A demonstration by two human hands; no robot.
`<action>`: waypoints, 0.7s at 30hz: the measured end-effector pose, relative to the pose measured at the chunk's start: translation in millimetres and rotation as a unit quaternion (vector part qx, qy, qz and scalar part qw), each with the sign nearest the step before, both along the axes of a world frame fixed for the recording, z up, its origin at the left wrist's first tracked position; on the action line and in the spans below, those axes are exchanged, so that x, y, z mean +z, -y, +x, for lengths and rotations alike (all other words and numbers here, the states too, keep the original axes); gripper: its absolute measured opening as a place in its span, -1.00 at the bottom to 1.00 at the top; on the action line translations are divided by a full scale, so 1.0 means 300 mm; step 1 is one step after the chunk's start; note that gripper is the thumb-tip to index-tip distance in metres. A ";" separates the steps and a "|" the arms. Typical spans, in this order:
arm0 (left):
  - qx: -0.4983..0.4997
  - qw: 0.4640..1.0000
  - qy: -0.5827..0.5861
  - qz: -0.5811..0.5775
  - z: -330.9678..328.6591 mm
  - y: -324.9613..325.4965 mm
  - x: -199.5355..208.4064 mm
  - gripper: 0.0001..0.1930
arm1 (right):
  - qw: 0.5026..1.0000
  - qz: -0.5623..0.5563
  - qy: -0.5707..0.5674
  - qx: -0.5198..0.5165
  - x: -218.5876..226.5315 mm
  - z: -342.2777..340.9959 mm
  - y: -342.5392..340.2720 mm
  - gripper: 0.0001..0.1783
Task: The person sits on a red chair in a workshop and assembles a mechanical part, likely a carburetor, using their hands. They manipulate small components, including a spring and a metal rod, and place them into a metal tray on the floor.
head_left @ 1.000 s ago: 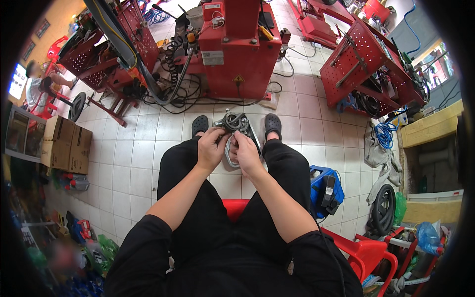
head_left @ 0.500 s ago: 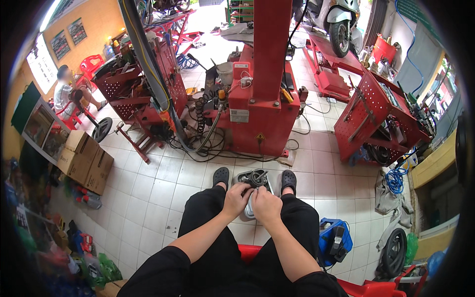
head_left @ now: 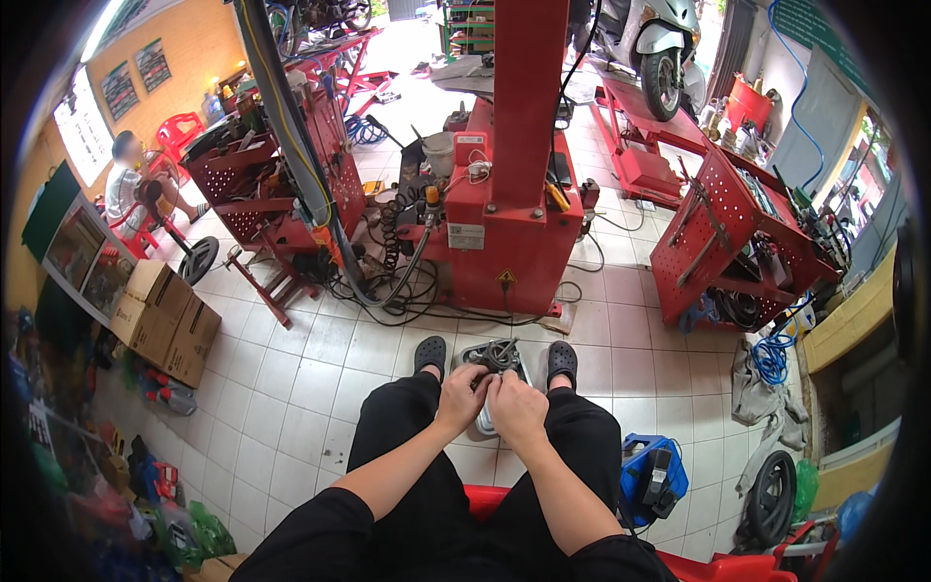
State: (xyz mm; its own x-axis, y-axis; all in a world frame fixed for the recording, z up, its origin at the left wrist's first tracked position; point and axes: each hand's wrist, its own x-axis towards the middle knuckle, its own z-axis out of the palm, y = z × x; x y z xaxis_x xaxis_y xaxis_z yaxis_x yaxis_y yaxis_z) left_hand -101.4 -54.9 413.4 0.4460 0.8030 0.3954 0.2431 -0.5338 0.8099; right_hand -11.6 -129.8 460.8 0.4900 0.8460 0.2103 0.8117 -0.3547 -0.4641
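Note:
Between my knees my left hand (head_left: pixel 460 396) and my right hand (head_left: pixel 517 407) meet with bent fingers, thumbs and fingertips pinched close together. Whatever they pinch is too small and too covered to name. Just beyond the fingertips is a dark grey metal part (head_left: pixel 499 353) with a rounded body. It appears over a light grey tray (head_left: pixel 485 424) on the floor between my feet. My hands cover the middle of the tray, so I cannot tell whether the part rests in it or is held.
Ahead stands a red machine (head_left: pixel 504 262) with hoses and cables around its base. Red tool carts (head_left: pixel 722 238) flank it. A blue case (head_left: pixel 652 477) sits by my right leg; cardboard boxes (head_left: pixel 165 325) are at left. A seated person (head_left: pixel 131 184) is far left.
My hands stay together over the tray, with the right one slightly farther left. The metal part's protruding rod no longer shows as clearly. The whole view has shifted a little.

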 end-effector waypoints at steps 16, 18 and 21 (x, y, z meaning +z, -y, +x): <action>0.002 0.999 0.020 0.036 -0.007 -0.004 0.002 -0.86 | 0.554 0.078 -0.829 -0.017 -0.076 0.029 -0.025 -0.67; 0.000 0.999 0.020 0.031 -0.008 -0.005 0.004 -0.86 | 0.525 0.068 -0.848 -0.018 -0.070 0.033 -0.024 -0.67; -0.010 1.000 0.024 0.009 -0.003 -0.004 0.001 -0.86 | 0.685 0.080 -0.725 0.002 -0.153 0.070 -0.023 -0.69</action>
State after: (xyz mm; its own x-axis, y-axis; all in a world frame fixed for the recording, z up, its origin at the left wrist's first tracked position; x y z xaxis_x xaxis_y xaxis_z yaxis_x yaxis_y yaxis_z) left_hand -102.3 -53.7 413.8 0.4422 0.7862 0.4317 0.1933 -0.5535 0.8101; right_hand 9.4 -122.9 414.9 0.2800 0.8712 -0.4034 -0.5412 -0.2038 -0.8158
